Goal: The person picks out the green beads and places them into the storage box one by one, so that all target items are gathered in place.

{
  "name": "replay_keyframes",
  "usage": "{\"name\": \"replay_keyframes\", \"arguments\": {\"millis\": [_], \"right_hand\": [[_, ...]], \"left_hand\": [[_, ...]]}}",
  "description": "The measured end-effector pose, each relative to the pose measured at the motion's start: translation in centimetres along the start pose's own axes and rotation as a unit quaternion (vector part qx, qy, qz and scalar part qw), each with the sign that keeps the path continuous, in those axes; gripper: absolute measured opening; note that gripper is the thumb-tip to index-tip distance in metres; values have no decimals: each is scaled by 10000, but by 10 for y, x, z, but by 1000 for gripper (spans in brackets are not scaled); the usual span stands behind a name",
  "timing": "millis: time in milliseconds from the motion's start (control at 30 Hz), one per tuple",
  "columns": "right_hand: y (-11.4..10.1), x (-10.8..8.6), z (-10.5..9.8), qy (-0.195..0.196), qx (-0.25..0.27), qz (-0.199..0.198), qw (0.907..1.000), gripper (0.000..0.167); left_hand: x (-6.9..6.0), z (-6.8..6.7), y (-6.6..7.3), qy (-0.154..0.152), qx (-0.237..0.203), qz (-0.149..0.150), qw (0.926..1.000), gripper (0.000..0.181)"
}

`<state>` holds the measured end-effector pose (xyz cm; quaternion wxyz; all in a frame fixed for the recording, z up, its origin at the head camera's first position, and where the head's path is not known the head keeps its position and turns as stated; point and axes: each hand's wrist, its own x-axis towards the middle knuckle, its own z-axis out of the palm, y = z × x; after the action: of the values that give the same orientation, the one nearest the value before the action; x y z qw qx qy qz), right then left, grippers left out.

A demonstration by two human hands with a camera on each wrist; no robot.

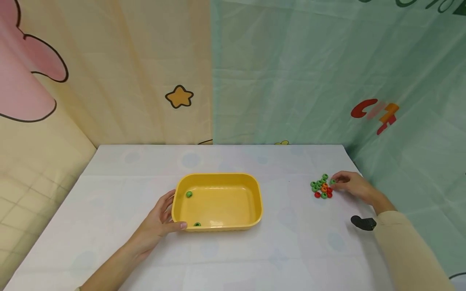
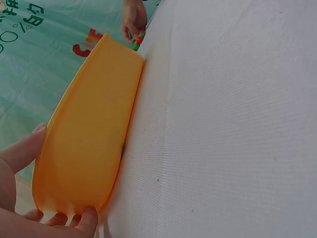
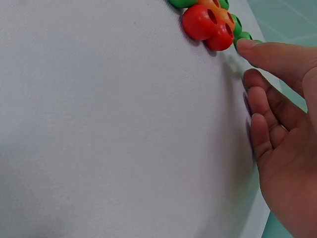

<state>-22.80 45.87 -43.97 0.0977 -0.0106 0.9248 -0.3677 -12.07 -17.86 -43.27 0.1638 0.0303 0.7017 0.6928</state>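
Observation:
A yellow plastic tray (image 1: 218, 228) with raised walls sits on the table, left of the middle. My left hand (image 1: 159, 221) grips its left end, thumb over the near rim, other fingers against the outside wall. Two green beads lie inside: one green bead (image 1: 189, 194) at the far left, the other partly hidden by the near wall. On the right, my right hand (image 1: 351, 186) pinches a green bead (image 1: 333, 182) between thumb and forefinger. It is at the edge of a cluster of green beads, orange beads (image 1: 324, 188) and red beads (image 3: 199, 23).
A white patterned cloth (image 1: 284, 250) covers the table. Printed curtains (image 1: 276, 72) stand behind it and at both sides. A small black object (image 1: 363, 223) shows beside the right sleeve (image 1: 407, 246).

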Motion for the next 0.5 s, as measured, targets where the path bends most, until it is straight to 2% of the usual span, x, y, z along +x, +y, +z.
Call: {"name": "replay_keyframes", "arguments": {"millis": [333,500], "right_hand": [[-30,5,-3,-139,131,-171,9997,36],[-46,10,0,-271,97,-308,9991,32]], "left_hand": [[-1,-2,-2,-25,-89,-90,9999,108],[-1,-2,-1,-56,7,-92,9999,108]]}}
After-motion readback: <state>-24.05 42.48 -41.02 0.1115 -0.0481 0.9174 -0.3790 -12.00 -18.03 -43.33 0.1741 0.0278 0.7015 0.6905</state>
